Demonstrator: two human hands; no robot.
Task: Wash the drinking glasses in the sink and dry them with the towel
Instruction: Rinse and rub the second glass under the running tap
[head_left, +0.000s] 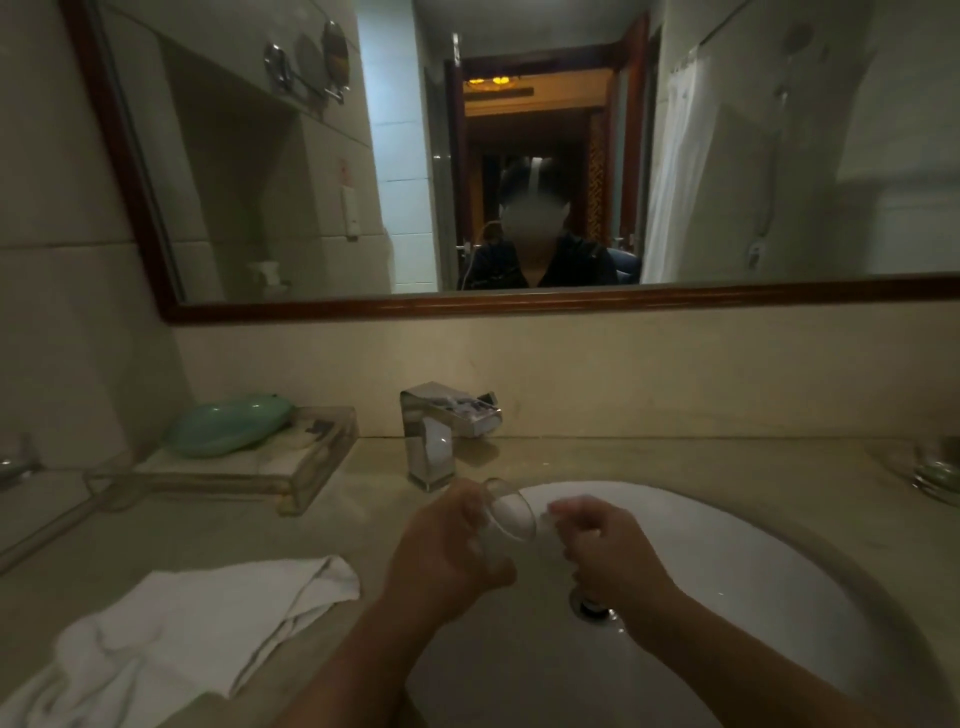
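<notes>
Wrapping the drinking glass (511, 514), my left hand (447, 551) grips its wall, tilted above the sink (753, 571); my right hand (608, 551) curls at the rim, pinching or not I cannot tell. Thin, likely wet, slippery and brittle: I'd hold the body, not the lip.

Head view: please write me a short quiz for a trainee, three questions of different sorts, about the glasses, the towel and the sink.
1. True or false: the towel lies on the counter, left of the sink.
2. The left hand holds the glass where? A) at the sink's edge B) above the towel C) inside the tray
3. Fill in: a second glass stands on the counter at the far ____ edge of the view.

Key: 1 true; 2 A; 3 right.
</notes>
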